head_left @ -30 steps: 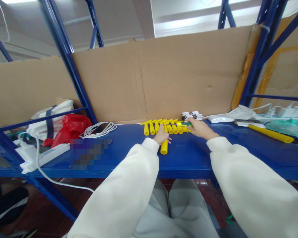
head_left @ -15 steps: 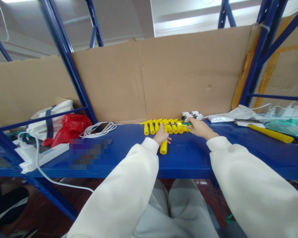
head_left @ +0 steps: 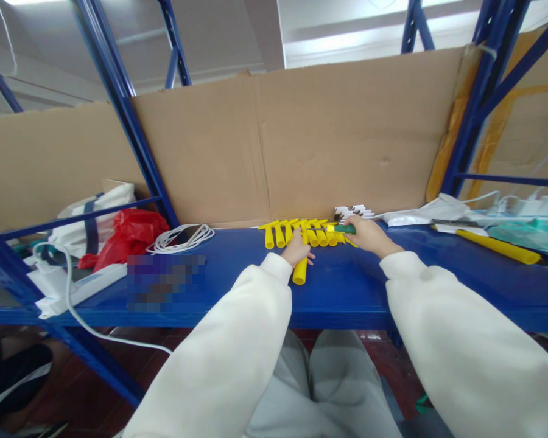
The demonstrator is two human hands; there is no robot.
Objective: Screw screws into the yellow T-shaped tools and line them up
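Observation:
My left hand point(head_left: 296, 248) is wrapped round a yellow tube-shaped handle point(head_left: 300, 274), whose round hollow end points towards me. My right hand point(head_left: 368, 234) grips a screwdriver point(head_left: 347, 229) with a green and yellow grip, held level. Its tip end points left at the upper part of the held handle; whether it touches cannot be made out. Behind and beside my hands, several more yellow handles point(head_left: 269, 237) lie in a row on the blue shelf point(head_left: 237, 274). A stack of small white and black pieces point(head_left: 354, 212) sits just beyond my right hand.
Cardboard point(head_left: 324, 134) walls off the shelf's back. To the left are a coiled white cable point(head_left: 182, 238), a red bag point(head_left: 132, 234) and a white power strip point(head_left: 91, 289). At right lie a yellow-handled tool point(head_left: 497, 245) and a white plastic packet point(head_left: 424, 210).
My right hand has shifted slightly, and more of the screwdriver's green grip shows. The left hand and the yellow handle in it have hardly moved.

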